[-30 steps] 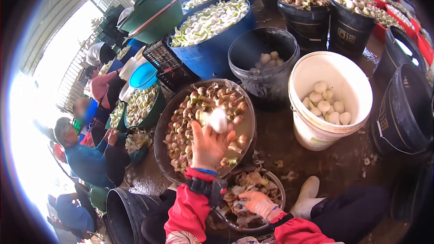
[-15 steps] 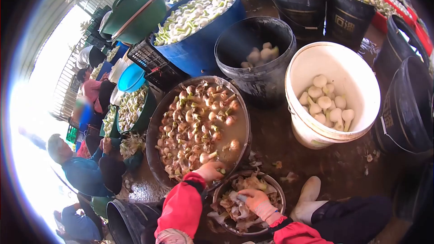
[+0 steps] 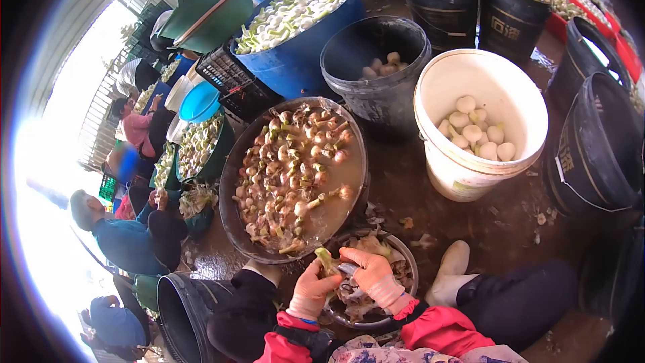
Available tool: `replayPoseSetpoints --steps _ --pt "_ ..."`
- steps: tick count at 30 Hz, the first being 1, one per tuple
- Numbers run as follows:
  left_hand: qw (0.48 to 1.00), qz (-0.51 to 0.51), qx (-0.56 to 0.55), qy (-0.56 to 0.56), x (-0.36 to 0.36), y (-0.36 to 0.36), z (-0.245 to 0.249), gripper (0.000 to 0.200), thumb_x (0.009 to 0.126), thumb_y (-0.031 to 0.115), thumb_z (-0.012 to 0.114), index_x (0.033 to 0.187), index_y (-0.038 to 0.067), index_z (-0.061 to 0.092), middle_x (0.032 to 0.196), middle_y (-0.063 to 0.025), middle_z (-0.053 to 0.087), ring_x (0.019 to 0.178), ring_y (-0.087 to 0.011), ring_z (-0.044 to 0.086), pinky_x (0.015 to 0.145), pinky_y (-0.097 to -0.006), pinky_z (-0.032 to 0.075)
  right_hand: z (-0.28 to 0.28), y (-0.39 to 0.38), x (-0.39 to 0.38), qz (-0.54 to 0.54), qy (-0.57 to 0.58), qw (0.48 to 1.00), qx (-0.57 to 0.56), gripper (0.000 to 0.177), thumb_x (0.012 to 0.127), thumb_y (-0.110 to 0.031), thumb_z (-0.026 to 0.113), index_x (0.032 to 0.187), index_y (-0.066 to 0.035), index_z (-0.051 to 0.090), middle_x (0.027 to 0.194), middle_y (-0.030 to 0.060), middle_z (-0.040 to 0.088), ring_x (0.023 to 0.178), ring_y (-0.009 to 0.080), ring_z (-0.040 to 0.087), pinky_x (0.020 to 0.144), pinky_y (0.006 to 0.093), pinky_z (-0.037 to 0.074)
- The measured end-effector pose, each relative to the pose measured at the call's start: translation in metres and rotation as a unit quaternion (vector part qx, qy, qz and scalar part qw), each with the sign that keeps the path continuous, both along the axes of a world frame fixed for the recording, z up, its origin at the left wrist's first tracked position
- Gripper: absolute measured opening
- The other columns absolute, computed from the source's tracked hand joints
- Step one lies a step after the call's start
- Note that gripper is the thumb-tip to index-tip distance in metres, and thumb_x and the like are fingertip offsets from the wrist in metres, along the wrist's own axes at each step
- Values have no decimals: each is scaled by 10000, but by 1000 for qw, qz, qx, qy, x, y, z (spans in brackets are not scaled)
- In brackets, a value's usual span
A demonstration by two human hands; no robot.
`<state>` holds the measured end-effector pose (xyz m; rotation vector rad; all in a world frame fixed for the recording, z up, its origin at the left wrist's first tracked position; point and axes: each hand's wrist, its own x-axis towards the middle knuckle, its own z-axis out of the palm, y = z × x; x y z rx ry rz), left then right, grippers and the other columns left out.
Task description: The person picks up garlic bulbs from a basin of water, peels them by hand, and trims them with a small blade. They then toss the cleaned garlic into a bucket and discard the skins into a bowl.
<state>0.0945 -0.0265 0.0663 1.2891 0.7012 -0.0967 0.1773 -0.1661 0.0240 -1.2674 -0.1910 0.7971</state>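
My left hand is closed round a garlic bulb, whose greenish stem sticks up from the fingers; the bulb itself is mostly hidden. Close beside it, my right hand grips a small knife with a short grey blade near the stem. Both hands are over a metal basin of papery garlic skins. Just beyond lies a wide tub of muddy water, where many unpeeled garlic bulbs float.
A white bucket with peeled bulbs stands at right, beside a black bucket holding several bulbs. A blue tub is full of trimmed garlic. More black buckets line the right. A person in teal works at left.
My left hand has come back from the water tub with a garlic bulb and now meets my right hand above the basin. The right hand, still with the knife, has risen slightly.
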Motion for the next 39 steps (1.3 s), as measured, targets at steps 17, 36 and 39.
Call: replayPoseSetpoints --steps 17,36,39 --pt "844 -52 534 14 -3 -41 -14 790 636 192 792 1329 32 449 1011 -130 550 929 -236 585 778 -336 480 -17 4 -10 -60 -106 987 -106 413 784 53 508 1180 -29 590 1103 152 650 1031 238 617 911 288 452" --pt "958 192 150 -148 -19 -32 -45 537 981 436 433 1294 0 469 988 -60 580 863 -149 572 816 -281 477 -19 2 -19 44 295 946 125 225 834 -120 668 1034 -21 644 919 25 648 758 110 616 653 261 511" --pt "946 289 50 -139 -7 -34 -36 536 963 460 461 1225 -6 513 991 -68 572 877 -166 571 814 -308 482 -3 1 -14 43 247 964 93 219 828 -74 654 1036 -4 651 915 26 652 773 100 609 679 254 509"
